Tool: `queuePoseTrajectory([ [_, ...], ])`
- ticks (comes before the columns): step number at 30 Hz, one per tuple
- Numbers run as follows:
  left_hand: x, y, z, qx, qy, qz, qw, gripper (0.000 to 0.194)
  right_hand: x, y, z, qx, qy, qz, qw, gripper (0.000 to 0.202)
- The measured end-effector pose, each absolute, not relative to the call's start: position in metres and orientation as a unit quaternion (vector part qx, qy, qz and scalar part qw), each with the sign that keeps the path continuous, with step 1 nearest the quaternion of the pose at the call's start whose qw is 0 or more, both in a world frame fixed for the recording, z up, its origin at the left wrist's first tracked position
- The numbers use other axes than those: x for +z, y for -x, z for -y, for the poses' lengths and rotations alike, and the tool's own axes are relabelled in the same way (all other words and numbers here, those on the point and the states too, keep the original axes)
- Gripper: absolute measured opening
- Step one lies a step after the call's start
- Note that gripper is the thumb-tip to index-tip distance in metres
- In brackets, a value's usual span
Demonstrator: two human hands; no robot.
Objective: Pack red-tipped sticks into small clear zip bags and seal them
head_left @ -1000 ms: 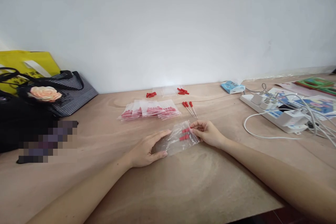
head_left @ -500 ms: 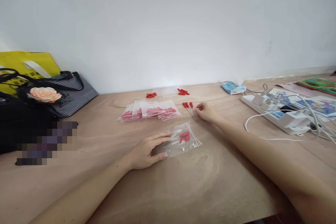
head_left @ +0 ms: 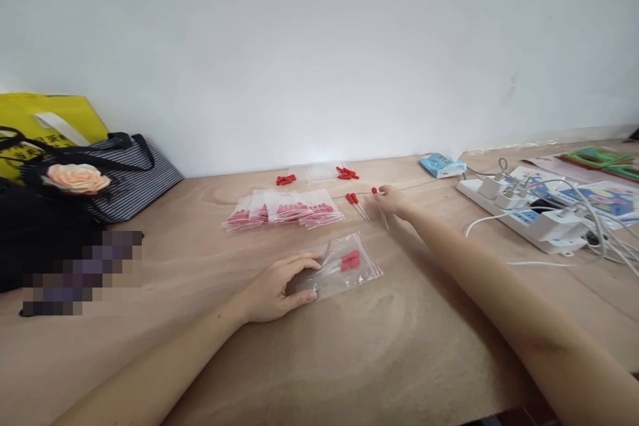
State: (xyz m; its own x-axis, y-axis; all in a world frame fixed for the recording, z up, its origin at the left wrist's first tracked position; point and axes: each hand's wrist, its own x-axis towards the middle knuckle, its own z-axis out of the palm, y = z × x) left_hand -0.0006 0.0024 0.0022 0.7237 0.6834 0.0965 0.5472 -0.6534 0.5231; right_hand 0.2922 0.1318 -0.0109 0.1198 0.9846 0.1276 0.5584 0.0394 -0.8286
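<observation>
Head view: filled zip bags (head_left: 284, 209) lie done at 12 o'clock of the open clear zip bag (head_left: 344, 266), which the left hand (head_left: 277, 286) pins flat with spread fingers; it holds some droppers. Right hand (head_left: 392, 200) pinches one red-capped dropper (head_left: 378, 203) at 1 o'clock; two droppers (head_left: 357, 206) remain loose. Glass stems are hard to make out.

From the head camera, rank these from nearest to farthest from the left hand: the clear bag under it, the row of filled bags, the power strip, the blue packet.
1. clear bag: under the left hand, touching.
2. row of filled bags: just beyond, toward the wall.
3. blue packet: far right, near the wall.
4. power strip: farther right; close to call with the packet.
</observation>
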Motion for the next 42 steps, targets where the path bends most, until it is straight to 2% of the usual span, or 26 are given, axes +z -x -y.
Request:
queuePoseTrajectory([
  [5, 0.002, 0.001, -0.001, 0.13, -0.895, -0.362, 0.227, 0.046, -0.007, -0.308, -0.09, 0.391, 0.556, 0.573, 0.458, 0.026],
  [9, 0.003, 0.002, 0.001, 0.122, -0.887, -0.382, 0.228, 0.052, -0.01, -0.307, -0.057, 0.51, 0.433, 0.484, 0.564, 0.03],
  [16, 0.004, 0.002, 0.0, 0.124, -0.898, -0.362, 0.218, 0.055, -0.02, -0.282, -0.037, 0.47, 0.451, 0.415, 0.635, 0.049],
  [27, 0.001, 0.003, -0.001, 0.132, -0.894, -0.366, 0.222, 0.056, -0.024, -0.283, -0.041, 0.405, 0.502, 0.395, 0.654, 0.041],
  [38, 0.004, 0.001, 0.0, 0.127, -0.891, -0.371, 0.227, 0.056, -0.029, -0.262, -0.031, 0.522, 0.451, 0.357, 0.629, 0.033],
  [42, 0.004, 0.001, -0.001, 0.135, -0.891, -0.368, 0.229, 0.056, -0.029, -0.26, -0.03, 0.518, 0.45, 0.354, 0.635, 0.031],
])
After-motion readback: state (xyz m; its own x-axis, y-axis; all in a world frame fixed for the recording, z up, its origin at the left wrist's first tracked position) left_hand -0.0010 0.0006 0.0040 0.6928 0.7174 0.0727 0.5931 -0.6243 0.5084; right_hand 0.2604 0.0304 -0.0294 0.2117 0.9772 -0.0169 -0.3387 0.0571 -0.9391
